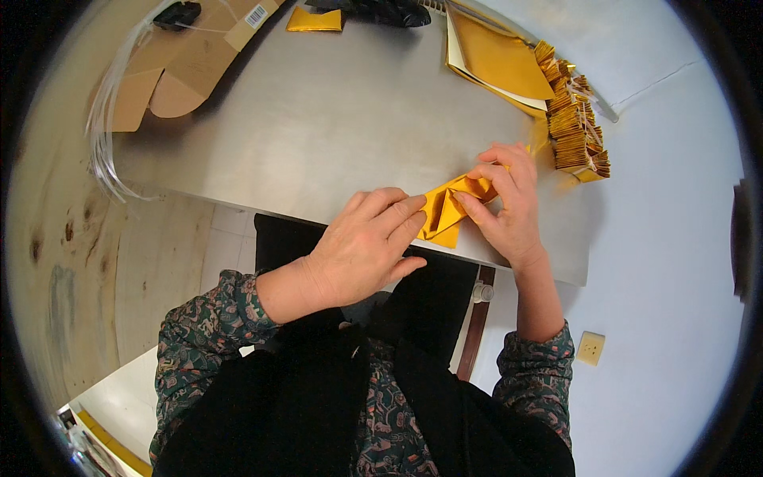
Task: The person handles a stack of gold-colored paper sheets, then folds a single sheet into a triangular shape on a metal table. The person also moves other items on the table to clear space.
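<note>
A partly folded piece of gold foil paper [449, 213] lies at the near edge of the metal table, with raised creases and a flap reaching toward me. My left hand [356, 242] rests over its left end, fingers stretched out and their tips touching the foil; the thumb stands apart. On the other side, my right hand [513, 200] pinches the paper between thumb and fingers, near a raised fold. Parts of the foil are hidden under the fingertips of both hands.
Bundles of folded gold paper [576, 131] stand along the wall at the right, beside a stack of flat gold sheets [497, 60]. A small gold piece [315, 20] and a black plastic bag [389, 13] lie at the back. Cardboard [187, 63] and white strings [103, 131] occupy the left.
</note>
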A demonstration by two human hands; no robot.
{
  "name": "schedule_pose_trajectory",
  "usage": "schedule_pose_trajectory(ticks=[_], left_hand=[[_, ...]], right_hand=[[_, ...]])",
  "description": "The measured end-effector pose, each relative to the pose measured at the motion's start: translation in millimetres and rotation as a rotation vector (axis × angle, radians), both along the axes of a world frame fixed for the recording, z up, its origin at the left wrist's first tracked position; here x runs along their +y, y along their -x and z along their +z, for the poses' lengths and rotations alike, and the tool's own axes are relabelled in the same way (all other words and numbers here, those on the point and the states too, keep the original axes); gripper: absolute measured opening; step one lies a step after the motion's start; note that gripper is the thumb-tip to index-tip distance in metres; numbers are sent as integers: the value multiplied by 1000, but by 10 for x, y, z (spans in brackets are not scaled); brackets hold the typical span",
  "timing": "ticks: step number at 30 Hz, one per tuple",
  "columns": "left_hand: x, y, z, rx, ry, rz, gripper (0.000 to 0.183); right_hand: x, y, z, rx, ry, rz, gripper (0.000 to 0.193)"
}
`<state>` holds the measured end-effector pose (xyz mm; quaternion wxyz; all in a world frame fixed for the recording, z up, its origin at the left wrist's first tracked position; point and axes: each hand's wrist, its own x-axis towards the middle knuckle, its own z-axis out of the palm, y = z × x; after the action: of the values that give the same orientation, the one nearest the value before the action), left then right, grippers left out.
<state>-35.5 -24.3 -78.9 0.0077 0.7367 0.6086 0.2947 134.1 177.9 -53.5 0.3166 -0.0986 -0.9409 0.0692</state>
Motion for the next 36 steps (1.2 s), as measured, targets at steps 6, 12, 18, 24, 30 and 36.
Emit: schedule_pose_trajectory(ticks=[6,12,18,24,30,36], left_hand=[[-45,-132,43,9,41,21,73],[-45,-242,82,7,93,61,75],[-62,-250,111,31,118,63,78],[-54,-290,119,50,85,73,76],[-49,-342,138,25,140,87,81],[-43,-364,128,27,152,84,82]], right_hand=[[-24,-63,-64,-56,-10,-118,22],[-13,-115,-124,-52,11,-143,23],[-52,-77,-127,-5,63,-186,26],[-64,-35,-120,-43,104,-190,28],[-71,-26,-119,-73,110,-223,28],[-65,-10,-146,-72,120,-235,28]])
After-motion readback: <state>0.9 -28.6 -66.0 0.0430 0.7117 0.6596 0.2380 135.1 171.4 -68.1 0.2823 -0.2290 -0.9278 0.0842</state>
